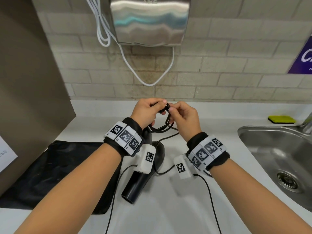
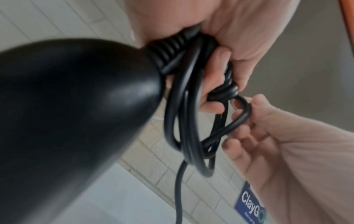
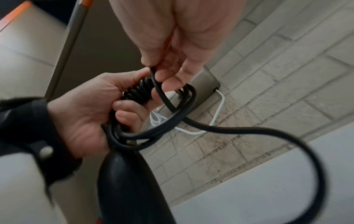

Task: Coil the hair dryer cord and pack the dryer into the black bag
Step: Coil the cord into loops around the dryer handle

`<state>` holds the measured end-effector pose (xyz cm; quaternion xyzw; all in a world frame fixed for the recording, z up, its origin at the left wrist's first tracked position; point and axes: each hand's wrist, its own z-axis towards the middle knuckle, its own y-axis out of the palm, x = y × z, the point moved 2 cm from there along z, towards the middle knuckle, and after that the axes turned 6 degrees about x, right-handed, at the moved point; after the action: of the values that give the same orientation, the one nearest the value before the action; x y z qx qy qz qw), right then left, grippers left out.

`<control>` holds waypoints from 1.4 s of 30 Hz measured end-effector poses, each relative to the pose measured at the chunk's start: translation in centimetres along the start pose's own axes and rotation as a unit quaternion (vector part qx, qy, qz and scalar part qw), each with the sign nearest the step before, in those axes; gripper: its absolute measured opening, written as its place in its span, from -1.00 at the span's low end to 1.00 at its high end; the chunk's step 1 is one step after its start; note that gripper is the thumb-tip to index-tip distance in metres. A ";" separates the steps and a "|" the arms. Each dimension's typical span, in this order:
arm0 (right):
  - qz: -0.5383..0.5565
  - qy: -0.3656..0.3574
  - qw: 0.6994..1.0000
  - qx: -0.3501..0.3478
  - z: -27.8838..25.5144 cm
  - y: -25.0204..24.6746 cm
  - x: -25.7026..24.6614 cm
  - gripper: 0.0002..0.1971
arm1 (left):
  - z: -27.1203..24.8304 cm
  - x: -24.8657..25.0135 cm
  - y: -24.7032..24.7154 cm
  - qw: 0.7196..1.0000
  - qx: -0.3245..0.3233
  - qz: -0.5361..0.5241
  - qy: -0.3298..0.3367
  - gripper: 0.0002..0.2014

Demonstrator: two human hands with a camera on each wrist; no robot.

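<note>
open counter [image 1: 194, 208] right, sink [image 1: 253, 132] beyond

Hair dryer [image 1: 143, 168] over the countertop [image 1: 177, 208], partly hidden under the left hand [image 1: 145, 112] wrist, nozzle toward the viewer; bag [image 1: 55, 173] flat on the countertop to its left, its edge apparently under the dryer. Both hands meet behind the dryer, close to the tiled wall [image 1: 219, 65], right hand [image 1: 184, 119] just right of the left, coiled cord [image 1: 164, 125] between them, slack trailing forward across the countertop. Wall-mounted hand dryer [image 1: 150, 21] above the hands; sink [image 1: 278, 159] at right, sponge [image 1: 282, 119] behind it.
</note>
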<state>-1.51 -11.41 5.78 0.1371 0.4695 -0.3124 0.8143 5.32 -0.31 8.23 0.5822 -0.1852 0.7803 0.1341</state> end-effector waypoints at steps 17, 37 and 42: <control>-0.164 0.081 0.958 -0.221 1.1 -0.6 2.7 -0.75 | -0.1 0.0 -0.5 0.998 0.030 -0.045 -0.014 -0.89; -0.170 -0.111 0.979 -0.013 2.3 -0.6 -2.2 -0.82 | 0.0 0.2 0.3 0.996 -0.028 0.080 -0.011 -0.83; -0.189 -0.040 0.978 -0.082 2.3 -2.7 0.8 -0.86 | -0.2 0.2 -0.7 1.000 0.013 0.012 -0.015 -0.81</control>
<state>-1.38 -15.01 6.53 -0.0343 0.4782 -0.4261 0.7672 5.41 0.41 8.49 0.5934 -0.1842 0.7752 0.1139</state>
